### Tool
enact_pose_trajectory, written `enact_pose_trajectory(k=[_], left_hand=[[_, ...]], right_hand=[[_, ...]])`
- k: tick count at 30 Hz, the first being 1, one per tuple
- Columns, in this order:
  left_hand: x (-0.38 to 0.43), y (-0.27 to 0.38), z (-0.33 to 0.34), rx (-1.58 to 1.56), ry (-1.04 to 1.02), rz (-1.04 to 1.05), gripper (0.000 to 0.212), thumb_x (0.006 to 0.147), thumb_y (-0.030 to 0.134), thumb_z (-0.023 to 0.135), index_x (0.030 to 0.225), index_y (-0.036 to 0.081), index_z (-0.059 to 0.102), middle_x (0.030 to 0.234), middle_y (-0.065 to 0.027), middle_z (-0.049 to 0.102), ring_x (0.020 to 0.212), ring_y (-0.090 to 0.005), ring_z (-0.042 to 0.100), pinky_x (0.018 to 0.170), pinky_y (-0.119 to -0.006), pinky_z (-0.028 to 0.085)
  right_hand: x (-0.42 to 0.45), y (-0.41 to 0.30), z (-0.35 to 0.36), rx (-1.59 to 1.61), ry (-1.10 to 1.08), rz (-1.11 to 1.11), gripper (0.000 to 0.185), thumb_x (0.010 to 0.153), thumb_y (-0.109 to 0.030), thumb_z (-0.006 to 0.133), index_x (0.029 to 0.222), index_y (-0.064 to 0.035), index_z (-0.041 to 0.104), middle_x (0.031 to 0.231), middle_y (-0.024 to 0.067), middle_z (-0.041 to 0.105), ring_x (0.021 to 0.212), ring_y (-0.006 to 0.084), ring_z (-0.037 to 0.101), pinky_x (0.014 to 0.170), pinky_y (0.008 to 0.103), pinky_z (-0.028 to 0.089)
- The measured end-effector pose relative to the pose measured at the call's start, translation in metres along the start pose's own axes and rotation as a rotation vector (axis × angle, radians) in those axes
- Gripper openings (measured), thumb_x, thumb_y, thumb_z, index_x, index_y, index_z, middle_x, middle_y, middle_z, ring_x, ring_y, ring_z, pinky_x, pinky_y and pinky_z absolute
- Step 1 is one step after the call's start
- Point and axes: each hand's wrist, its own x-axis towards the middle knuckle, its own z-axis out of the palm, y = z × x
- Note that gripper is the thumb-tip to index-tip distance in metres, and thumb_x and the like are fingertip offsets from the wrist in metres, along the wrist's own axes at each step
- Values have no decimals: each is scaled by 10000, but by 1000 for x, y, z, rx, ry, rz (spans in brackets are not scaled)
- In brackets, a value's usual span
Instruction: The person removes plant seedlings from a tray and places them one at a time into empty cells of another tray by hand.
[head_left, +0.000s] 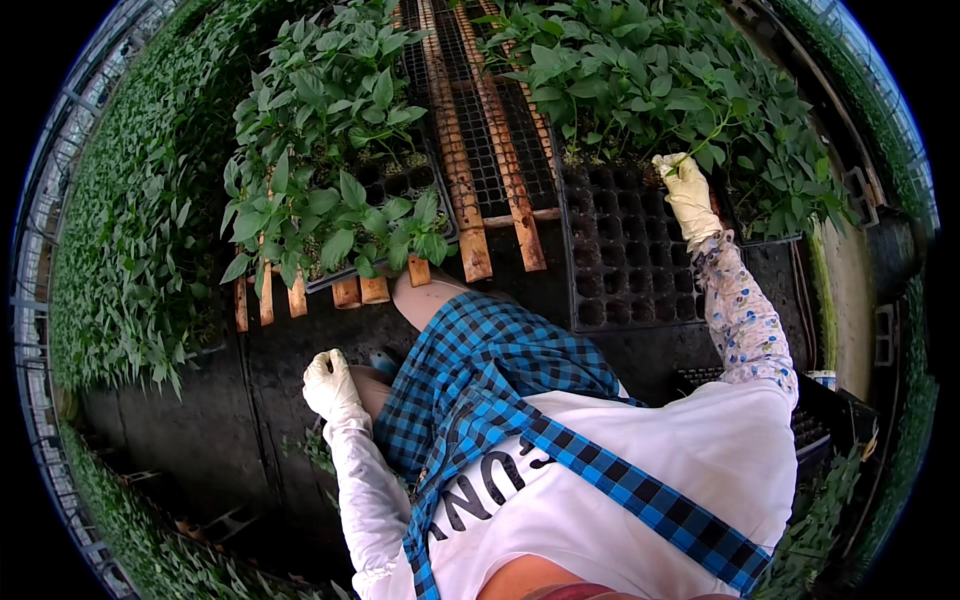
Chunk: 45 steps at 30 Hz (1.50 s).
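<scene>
My right hand (684, 196), in a pale rubber glove, pinches a green seedling (709, 139) low on its stem. It is over the back right part of a black plug tray (622, 255), whose front cells hold no plants. Leafy seedlings (630, 82) crowd the far end of that tray. My left hand (331, 386), also gloved, is curled closed beside my knee, with nothing visible in it. Ahead of it, a second seedling tray (442, 196) holds leafy plants (322, 112), with several bare cells at its right side.
Bamboo slats (459, 187) and black mesh (480, 169) run between the trays. Dense seedlings (142, 225) fill the left side. Dark sheeting (180, 427) covers the floor. Concrete blocks (885, 334) and a pale ledge (844, 300) are at the right, with more trays (810, 431) near my right elbow.
</scene>
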Motion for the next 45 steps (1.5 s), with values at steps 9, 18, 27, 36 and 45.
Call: enact_pose_trajectory(k=[9,18,27,36,45], left_hand=[[-4,-4,-3,-49,8,-23,240,863,300,664,913,74,727,879,-125,692,821,-294,654,751,-404,517],[-17,-3,-14,-21,-3,-97,240,866,293,655,913,69,727,906,-141,693,830,-309,662,761,-409,523],[-8,-4,-10,17,93,-41,211,827,319,653,828,116,714,832,-105,684,847,-302,630,781,-437,481],[-13,-16,-2,5,119,20,232,829,318,624,791,103,700,835,-122,686,855,-316,639,778,-445,487],[-15,-22,-15,-50,121,-57,277,863,341,576,786,100,688,795,-144,674,770,-347,640,730,-466,491]], right_hand=[[64,47,-42,-209,19,-81,123,932,-38,592,1033,22,555,1055,97,649,1025,192,622,940,272,461],[68,22,-8,-1150,-120,126,358,846,-352,660,1011,-35,675,996,215,676,975,407,617,805,450,507],[101,104,-22,-1192,-192,-117,236,835,-177,631,986,3,606,922,245,668,915,411,630,743,445,515],[-36,14,22,-719,326,-255,275,759,-50,718,1018,-33,626,1012,147,576,994,324,525,922,413,412],[-30,-12,40,-825,-44,139,625,652,-192,775,1235,-109,562,1170,257,551,1140,416,531,965,444,462]])
